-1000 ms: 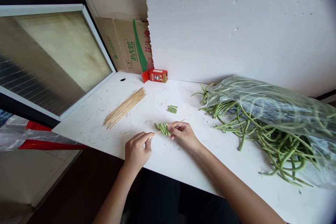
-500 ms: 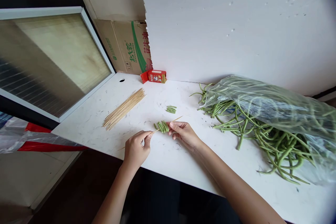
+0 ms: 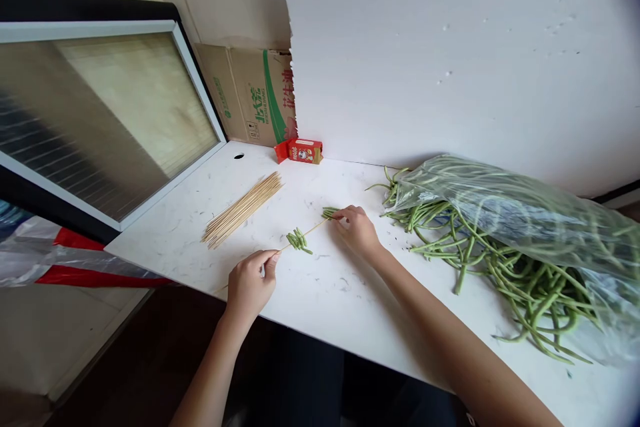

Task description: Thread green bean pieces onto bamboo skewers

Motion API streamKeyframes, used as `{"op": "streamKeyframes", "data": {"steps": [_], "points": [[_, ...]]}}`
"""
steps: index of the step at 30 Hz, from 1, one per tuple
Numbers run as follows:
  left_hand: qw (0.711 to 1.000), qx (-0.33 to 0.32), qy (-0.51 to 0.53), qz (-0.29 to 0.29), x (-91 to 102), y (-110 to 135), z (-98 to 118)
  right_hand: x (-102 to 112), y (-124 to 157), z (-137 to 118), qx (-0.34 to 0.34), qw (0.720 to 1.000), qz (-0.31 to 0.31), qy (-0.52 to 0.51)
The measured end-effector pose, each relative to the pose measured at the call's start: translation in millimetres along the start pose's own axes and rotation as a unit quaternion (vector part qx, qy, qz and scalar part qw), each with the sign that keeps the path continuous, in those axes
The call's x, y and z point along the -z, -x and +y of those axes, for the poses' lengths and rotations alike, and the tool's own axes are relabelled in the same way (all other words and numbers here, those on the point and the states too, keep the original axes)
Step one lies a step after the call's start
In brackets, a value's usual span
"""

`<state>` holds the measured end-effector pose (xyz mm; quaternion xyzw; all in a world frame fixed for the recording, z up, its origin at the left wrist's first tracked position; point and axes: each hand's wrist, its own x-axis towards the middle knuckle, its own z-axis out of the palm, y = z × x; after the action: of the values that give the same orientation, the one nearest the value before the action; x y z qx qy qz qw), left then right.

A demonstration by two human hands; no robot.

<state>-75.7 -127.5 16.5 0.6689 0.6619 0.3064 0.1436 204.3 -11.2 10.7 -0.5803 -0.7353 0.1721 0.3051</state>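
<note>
My left hand [image 3: 251,280] is closed on the lower part of a bamboo skewer [image 3: 317,227], which slants up to the right. Several cut green bean pieces [image 3: 299,240] are threaded side by side on it, a little beyond my fingers. At the small pile of loose cut bean pieces [image 3: 328,212] on the table, my right hand [image 3: 359,230] pinches a piece between thumb and fingertips. The fingertips partly hide that pile, and the skewer's tip ends close to them.
A bundle of bamboo skewers [image 3: 243,210] lies on the white table [image 3: 350,300] at left. Behind stand a small red box [image 3: 306,151] and a cardboard carton [image 3: 250,97]. Long green beans [image 3: 540,293] spill from a clear plastic bag [image 3: 500,187] at right. A framed glass panel [image 3: 115,120] leans at left.
My right hand has left the threaded bean pieces and moved up and right to the loose pile. My left hand still holds the skewer, shifted slightly left.
</note>
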Motion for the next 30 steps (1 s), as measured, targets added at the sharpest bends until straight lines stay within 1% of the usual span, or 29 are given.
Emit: {"op": "streamKeyframes", "data": {"steps": [2, 5, 10, 14, 16, 18, 20, 22, 23, 24, 26, 28, 30], "points": [[1.000, 0.003, -0.005, 0.002, 0.8, 0.2, -2.0, -6.0, -4.8, -4.8, 0.022, 0.995, -0.027, 0.093], [1.000, 0.006, -0.008, 0.006, 2.5, 0.1, -4.3, -11.3, -8.5, -11.5, 0.020, 0.986, -0.043, 0.157], [1.000, 0.009, -0.011, 0.012, 6.6, 0.1, -5.3, -13.1, -13.4, -12.1, -0.008, 0.982, -0.046, 0.185], [1.000, 0.005, -0.005, 0.016, 8.2, 0.0, -4.9, -10.9, -15.1, -9.4, -0.042, 0.980, -0.056, 0.185], [1.000, 0.004, -0.005, 0.017, 8.1, -0.1, -5.2, -8.9, -13.8, -8.5, -0.045, 0.980, -0.061, 0.182], [1.000, 0.003, -0.007, 0.018, 7.6, -0.2, -5.6, -6.6, -10.8, -7.2, -0.041, 0.984, -0.053, 0.167], [1.000, 0.002, -0.008, 0.017, 6.9, -0.2, -5.8, -3.9, -6.3, -5.0, -0.043, 0.992, -0.033, 0.113], [1.000, 0.001, -0.006, 0.016, 6.1, -0.1, -5.7, -1.0, -0.8, -2.4, -0.057, 0.998, -0.016, -0.002], [1.000, 0.001, -0.005, 0.016, 5.7, -0.1, -5.5, 0.5, 2.3, -1.5, -0.069, 0.994, -0.014, -0.078], [1.000, 0.000, -0.005, 0.016, 5.3, 0.0, -5.2, 1.9, 5.5, -1.1, -0.086, 0.983, -0.017, -0.159], [1.000, -0.001, -0.007, 0.017, 4.4, 0.2, -4.7, 4.4, 12.3, -2.5, -0.127, 0.944, -0.027, -0.304], [1.000, -0.003, -0.010, 0.018, 3.3, 0.4, -4.3, 6.4, 19.0, -6.8, -0.166, 0.898, -0.039, -0.405], [1.000, -0.006, -0.012, 0.019, 1.8, 0.7, -3.7, 7.9, 24.7, -12.3, -0.187, 0.859, -0.053, -0.473]]}}
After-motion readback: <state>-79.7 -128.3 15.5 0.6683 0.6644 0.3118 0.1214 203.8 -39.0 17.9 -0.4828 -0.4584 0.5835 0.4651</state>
